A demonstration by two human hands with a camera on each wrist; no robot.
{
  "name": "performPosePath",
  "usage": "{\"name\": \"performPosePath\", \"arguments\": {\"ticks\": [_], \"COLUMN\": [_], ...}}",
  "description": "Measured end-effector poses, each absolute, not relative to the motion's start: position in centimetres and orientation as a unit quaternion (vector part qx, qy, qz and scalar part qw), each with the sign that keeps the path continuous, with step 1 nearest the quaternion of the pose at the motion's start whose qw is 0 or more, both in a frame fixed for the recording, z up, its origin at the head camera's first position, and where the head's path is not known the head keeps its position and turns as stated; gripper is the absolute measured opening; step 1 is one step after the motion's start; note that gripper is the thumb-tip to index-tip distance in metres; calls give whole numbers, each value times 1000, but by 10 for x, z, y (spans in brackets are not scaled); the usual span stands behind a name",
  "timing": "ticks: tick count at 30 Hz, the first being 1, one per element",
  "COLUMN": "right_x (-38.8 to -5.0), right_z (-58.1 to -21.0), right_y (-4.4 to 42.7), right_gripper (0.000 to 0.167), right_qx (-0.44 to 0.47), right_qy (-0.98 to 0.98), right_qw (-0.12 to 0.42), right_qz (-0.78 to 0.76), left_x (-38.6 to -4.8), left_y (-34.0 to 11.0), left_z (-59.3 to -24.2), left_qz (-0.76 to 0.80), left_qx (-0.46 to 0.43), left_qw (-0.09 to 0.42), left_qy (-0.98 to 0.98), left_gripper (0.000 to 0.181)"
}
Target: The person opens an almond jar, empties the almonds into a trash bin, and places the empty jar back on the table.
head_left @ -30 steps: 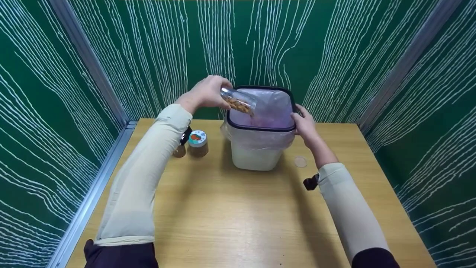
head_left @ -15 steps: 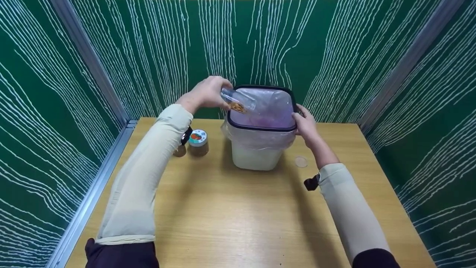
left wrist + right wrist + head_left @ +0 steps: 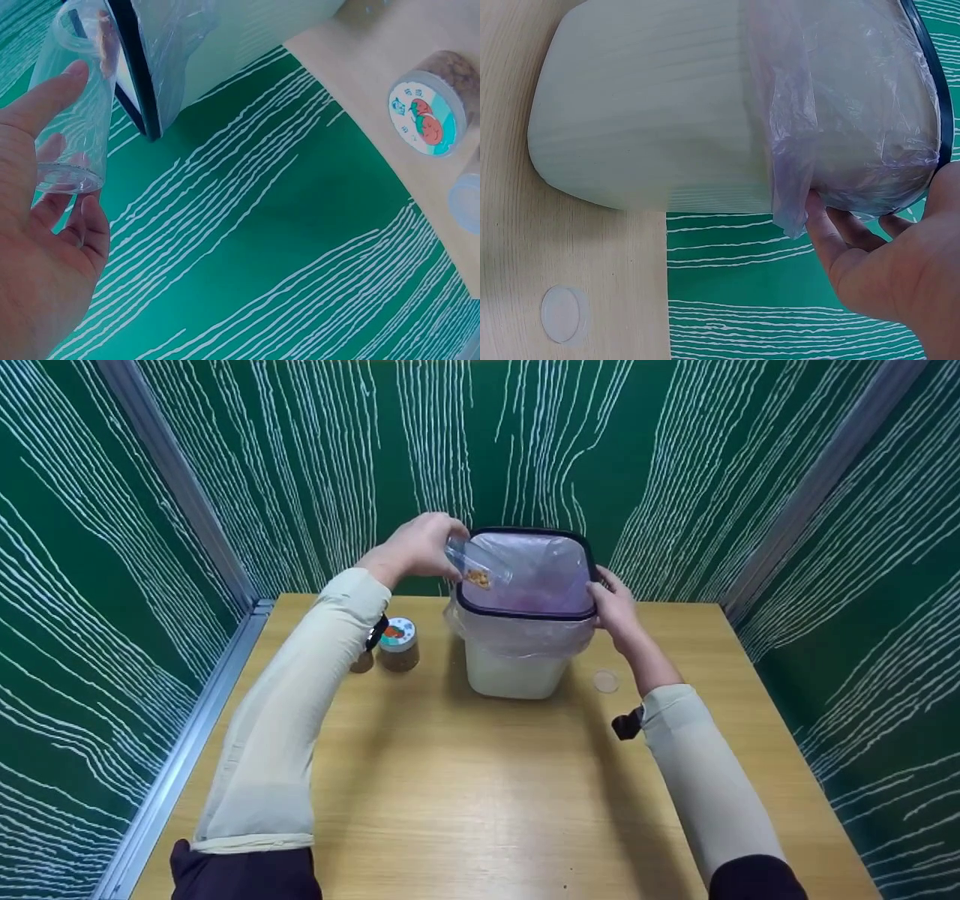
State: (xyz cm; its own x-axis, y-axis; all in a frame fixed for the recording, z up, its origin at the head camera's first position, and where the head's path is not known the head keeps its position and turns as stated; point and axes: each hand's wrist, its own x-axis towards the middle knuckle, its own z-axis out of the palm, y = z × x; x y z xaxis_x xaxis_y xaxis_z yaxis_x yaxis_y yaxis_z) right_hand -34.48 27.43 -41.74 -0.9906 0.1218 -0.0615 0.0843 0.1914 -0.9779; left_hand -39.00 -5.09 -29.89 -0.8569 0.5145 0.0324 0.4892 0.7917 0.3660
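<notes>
My left hand point(image 3: 424, 547) grips a clear plastic jar point(image 3: 75, 112) near its base, tilted with its mouth over a trash can point(image 3: 517, 671). A small heap of brown-orange bits point(image 3: 478, 578) lies inside the jar near its mouth. The pale can has a black rim point(image 3: 525, 615) and a thin translucent liner bag point(image 3: 787, 127) folded over its outside. My right hand point(image 3: 616, 604) holds the can's right side at the rim, fingers against the bag in the right wrist view.
A jar with a strawberry-print lid point(image 3: 398, 636) stands on the wooden table point(image 3: 480, 795) left of the can. Another jar point(image 3: 361, 662) beside it is partly hidden by my left wrist. A clear round lid point(image 3: 606, 681) lies right of the can. Green walls enclose the table.
The bits in the tilted jar have dwindled from a long layer to a small heap near its mouth. Both hands have stayed nearly in place.
</notes>
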Motion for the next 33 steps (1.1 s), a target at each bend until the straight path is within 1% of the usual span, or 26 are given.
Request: {"name": "performPosePath", "arguments": {"ticks": [9,16,29,31,33], "right_x": [-345,-345,-344,-344,-345], "right_z": [-417,-418,-418,-418,-418], "right_y": [274,275,275,275,275], "right_gripper": [56,54,57,57,57], "right_qx": [-58,-63,-73,-72,-70], "right_qy": [-765,-766,-770,-768,-767], "right_qw": [3,10,5,3,2], "right_qz": [642,640,634,636,638], "left_x": [-391,-389,-387,-386,-386], "left_y": [-49,-46,-42,-39,-36], "left_z": [-300,-301,-300,-298,-293], "left_qz": [156,133,115,108,82], "left_qx": [273,279,290,296,311], "left_qw": [27,22,21,11,-23], "left_qy": [949,951,950,949,946], "left_gripper": [64,64,63,63,61]}}
